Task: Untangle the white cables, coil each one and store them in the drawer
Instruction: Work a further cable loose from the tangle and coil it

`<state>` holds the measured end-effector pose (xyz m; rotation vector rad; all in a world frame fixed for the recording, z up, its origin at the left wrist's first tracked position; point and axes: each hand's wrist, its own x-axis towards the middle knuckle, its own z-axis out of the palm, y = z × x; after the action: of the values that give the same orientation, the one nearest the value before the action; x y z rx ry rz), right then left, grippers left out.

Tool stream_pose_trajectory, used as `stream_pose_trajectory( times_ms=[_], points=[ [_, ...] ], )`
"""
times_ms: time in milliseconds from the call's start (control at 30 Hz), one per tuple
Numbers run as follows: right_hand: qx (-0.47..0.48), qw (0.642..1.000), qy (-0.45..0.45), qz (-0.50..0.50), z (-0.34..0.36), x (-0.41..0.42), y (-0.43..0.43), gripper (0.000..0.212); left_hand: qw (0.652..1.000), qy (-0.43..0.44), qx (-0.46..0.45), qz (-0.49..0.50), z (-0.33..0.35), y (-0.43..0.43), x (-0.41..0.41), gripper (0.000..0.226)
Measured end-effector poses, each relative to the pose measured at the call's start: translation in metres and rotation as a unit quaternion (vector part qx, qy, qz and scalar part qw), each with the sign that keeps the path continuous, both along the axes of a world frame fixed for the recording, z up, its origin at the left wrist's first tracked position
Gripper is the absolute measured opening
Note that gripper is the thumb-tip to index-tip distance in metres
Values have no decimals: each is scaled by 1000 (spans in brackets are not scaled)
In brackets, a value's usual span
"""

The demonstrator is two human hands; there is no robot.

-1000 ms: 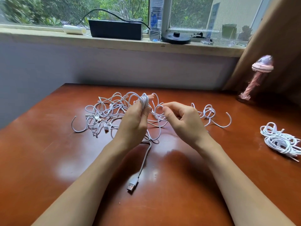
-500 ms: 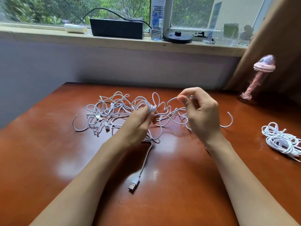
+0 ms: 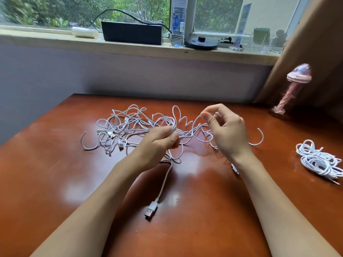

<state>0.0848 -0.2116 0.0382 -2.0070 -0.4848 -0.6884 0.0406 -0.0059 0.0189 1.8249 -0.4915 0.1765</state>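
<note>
A tangle of white cables (image 3: pixel 130 125) lies spread across the middle of the brown table (image 3: pixel 55 182). My left hand (image 3: pixel 159 141) grips a small bunch of loops of one white cable above the table. That cable's tail hangs toward me and ends in a USB plug (image 3: pixel 150 212) lying on the table. My right hand (image 3: pixel 226 130) pinches a strand of the same cable between thumb and forefinger, raised to the right of the left hand. A separate bundle of white cable (image 3: pixel 319 160) lies at the right edge. No drawer is in view.
A pink jellyfish-shaped lamp (image 3: pixel 291 89) stands at the table's far right corner beside a brown curtain (image 3: pixel 315 43). The windowsill behind holds a black box (image 3: pixel 131 33), a water bottle (image 3: pixel 178 21), a round black base (image 3: pixel 201 43) and a white roll (image 3: pixel 83 32).
My right hand has lifted up and to the right, pulling a strand out of the tangle. My left hand has dropped lower, nearer the table, still gripping its loops.
</note>
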Motion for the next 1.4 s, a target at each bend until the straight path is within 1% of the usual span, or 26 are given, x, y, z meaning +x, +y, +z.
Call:
stream_pose_trajectory(
  times_ms=[100, 167, 267, 333, 367, 400, 500, 533, 600, 633, 733, 800, 833, 933, 1000, 1033, 1067, 1133, 1200, 1233, 1300, 1400],
  points=[
    [-24, 998, 9, 51, 3, -7, 3, 4, 1000, 7, -7, -6, -1, -2, 1, 37],
    [-63, 995, 14, 77, 3, -8, 4, 9, 1000, 8, -22, -2, 1, -4, 0, 40],
    [-133, 986, 26, 97, -2, -6, 3, 23, 999, 6, -49, -5, 6, -4, -3, 31],
    [-182, 977, 42, 105, -5, -4, 4, 34, 995, 24, -97, -9, 8, -4, -4, 27],
    [-201, 972, 51, 111, -7, -3, 4, 35, 992, 31, -121, -7, 9, -4, -4, 27],
    [-216, 967, 59, 118, -9, -3, 4, 32, 988, 37, -148, -1, 10, -5, -4, 27],
    [-264, 954, 83, 120, -9, -6, 5, 13, 976, 30, -212, 35, 10, -5, 2, 28],
    [-283, 947, 96, 118, -8, -7, 5, 21, 974, 24, -219, 52, 9, -4, 4, 29],
    [-320, 934, 113, 113, -7, -9, 7, 42, 975, 13, -208, 79, 8, -3, 6, 32],
    [-322, 933, 112, 116, -8, -10, 9, 47, 978, 7, -188, 86, 6, -3, 6, 34],
    [-325, 938, 73, 102, -11, -8, 14, 53, 987, -1, -136, 90, 4, -6, 7, 35],
    [-352, 934, 40, 55, -14, -4, 15, 53, 987, -4, -133, 87, 4, -7, 6, 33],
    [-356, 933, 35, 30, -15, -3, 15, 50, 987, -3, -135, 88, 4, -7, 7, 33],
    [-350, 936, 31, -6, -12, -4, 13, 33, 987, 1, -135, 88, 3, -8, 6, 32],
    [-336, 941, 38, -9, -11, -5, 14, 45, 989, 5, -127, 79, 2, -11, 4, 33],
    [-313, 949, 38, -3, -11, -5, 15, 52, 990, 9, -123, 72, 2, -12, 4, 34],
    [-272, 961, 38, 17, -10, -6, 16, 56, 990, 17, -122, 63, 1, -12, 4, 33],
    [-150, 984, 56, 80, -3, -10, 17, 65, 990, 34, -128, 39, 1, -11, 3, 30],
    [-44, 984, 87, 148, 3, -15, 16, 64, 989, 54, -140, 12, 2, -11, 2, 28],
    [-16, 980, 97, 172, 5, -18, 16, 60, 986, 66, -152, -3, 3, -10, 1, 27],
    [-7, 975, 100, 197, 9, -23, 16, 53, 979, 89, -180, -30, 4, -11, 0, 26],
    [-29, 979, 84, 183, 11, -23, 12, 46, 971, 108, -204, -60, 5, -11, -1, 27]
  ],
)
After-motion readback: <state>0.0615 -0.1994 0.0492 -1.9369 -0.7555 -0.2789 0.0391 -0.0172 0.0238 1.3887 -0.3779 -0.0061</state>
